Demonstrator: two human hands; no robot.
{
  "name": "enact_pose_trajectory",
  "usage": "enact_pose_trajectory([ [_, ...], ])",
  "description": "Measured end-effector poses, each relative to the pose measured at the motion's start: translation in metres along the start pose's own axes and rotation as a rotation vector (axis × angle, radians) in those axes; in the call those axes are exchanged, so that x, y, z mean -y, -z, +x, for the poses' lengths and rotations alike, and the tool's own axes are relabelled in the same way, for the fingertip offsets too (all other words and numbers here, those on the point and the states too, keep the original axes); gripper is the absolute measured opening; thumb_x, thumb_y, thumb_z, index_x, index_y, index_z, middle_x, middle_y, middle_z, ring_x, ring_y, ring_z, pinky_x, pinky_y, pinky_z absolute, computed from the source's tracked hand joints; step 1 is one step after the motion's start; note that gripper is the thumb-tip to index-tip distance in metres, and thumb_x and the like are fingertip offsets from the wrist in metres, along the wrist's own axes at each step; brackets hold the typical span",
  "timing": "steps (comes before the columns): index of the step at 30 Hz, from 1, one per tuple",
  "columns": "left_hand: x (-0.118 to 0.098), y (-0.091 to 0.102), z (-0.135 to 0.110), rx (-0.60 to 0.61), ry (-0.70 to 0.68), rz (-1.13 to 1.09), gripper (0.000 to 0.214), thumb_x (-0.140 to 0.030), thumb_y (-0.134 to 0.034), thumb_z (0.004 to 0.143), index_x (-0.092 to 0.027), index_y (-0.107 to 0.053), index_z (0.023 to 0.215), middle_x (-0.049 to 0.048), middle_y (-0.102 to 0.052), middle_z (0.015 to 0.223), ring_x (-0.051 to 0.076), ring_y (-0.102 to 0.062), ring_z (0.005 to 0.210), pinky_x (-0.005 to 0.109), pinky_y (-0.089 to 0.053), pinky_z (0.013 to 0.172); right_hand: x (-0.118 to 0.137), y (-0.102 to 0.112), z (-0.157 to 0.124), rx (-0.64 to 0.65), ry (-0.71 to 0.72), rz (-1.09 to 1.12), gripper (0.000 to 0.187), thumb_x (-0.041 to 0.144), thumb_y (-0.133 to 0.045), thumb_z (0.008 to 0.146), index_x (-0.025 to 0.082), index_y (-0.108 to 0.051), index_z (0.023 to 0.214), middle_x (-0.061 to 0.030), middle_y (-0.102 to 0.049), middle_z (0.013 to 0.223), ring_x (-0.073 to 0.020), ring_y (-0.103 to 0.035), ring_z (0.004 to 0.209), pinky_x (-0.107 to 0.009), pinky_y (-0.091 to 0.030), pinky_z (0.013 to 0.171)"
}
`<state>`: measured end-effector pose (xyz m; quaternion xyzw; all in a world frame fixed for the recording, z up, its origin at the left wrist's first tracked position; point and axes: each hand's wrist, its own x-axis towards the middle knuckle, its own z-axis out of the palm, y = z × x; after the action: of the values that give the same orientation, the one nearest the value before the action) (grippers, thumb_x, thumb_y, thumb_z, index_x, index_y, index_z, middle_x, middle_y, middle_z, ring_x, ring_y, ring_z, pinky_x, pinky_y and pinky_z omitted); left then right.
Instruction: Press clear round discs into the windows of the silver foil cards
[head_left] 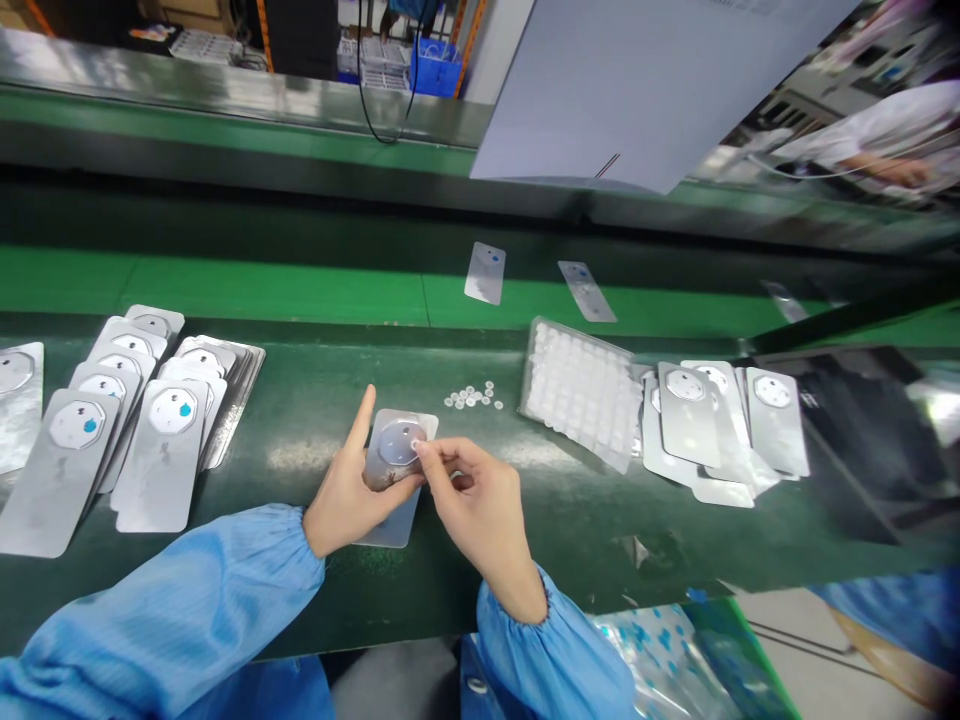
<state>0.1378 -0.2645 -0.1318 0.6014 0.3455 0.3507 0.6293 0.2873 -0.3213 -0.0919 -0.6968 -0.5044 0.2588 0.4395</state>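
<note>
A silver metal plate [426, 424] with rounded corners and a round grey area lies on the green bench in front of me. My left hand [349, 505] grips its left side, the thumb across the plate and the index finger stretched upward; the other fingers are hidden. Over the round area, my right hand [476, 505] pinches a small white ring [415, 443] between thumb and index finger. The lower part of the plate shows below my left thumb. Several similar small white rings [470, 398] lie loose just beyond my right hand.
Overlapping metal plates [157, 490] lie at left, more plates [686, 430] at right. A clear tray [581, 390] of white pieces stands between. Two plates [485, 275] rest on the green belt [337, 290]. A white panel [622, 90] hangs above; another person's hand [896, 170] is far right.
</note>
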Motion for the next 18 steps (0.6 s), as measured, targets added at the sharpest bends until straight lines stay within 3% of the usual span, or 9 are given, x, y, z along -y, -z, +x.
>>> enact_pose_trajectory([
  [7,0.008,0.0,-0.001,-0.021,0.016,-0.01,0.105,-0.033,-0.079,0.086,-0.022,-0.013,0.168,0.0087,-0.073,0.121,0.022,-0.072,0.1,0.033,-0.058,0.093,0.002,0.001,0.0,-0.01,-0.006,0.025,0.03,0.044,-0.065,0.096,0.019,-0.074,0.082,-0.0037,-0.077,0.071,-0.016,-0.068,0.057,-0.025,-0.049,0.052],
  [12,0.0,-0.004,-0.007,-0.034,0.018,-0.038,0.09,-0.032,-0.084,0.081,-0.021,-0.04,0.159,0.0089,-0.074,0.12,0.025,-0.071,0.106,0.031,-0.057,0.093,0.002,0.01,0.009,0.083,-0.161,0.172,0.039,0.053,-0.079,0.084,0.019,-0.067,0.07,-0.0022,-0.071,0.061,-0.0158,-0.064,0.05,-0.025,-0.049,0.049],
  [15,-0.006,-0.004,-0.005,-0.045,0.037,-0.065,0.078,-0.033,-0.085,0.081,-0.019,-0.051,0.149,0.0093,-0.074,0.12,0.024,-0.071,0.104,0.029,-0.058,0.088,-0.005,0.01,0.014,0.13,-0.225,0.312,0.043,0.058,-0.086,0.075,0.017,-0.072,0.084,-0.0036,-0.074,0.073,-0.016,-0.064,0.053,-0.025,-0.048,0.047],
  [18,-0.011,0.001,0.004,-0.094,0.089,-0.065,0.055,-0.04,-0.08,0.085,-0.016,-0.062,0.131,0.0067,-0.076,0.101,0.019,-0.07,0.083,0.025,-0.056,0.07,-0.017,0.005,0.014,0.183,-0.153,0.386,0.044,0.062,-0.078,0.083,0.017,-0.078,0.083,-0.0045,-0.074,0.075,-0.0172,-0.065,0.063,-0.027,-0.051,0.057],
])
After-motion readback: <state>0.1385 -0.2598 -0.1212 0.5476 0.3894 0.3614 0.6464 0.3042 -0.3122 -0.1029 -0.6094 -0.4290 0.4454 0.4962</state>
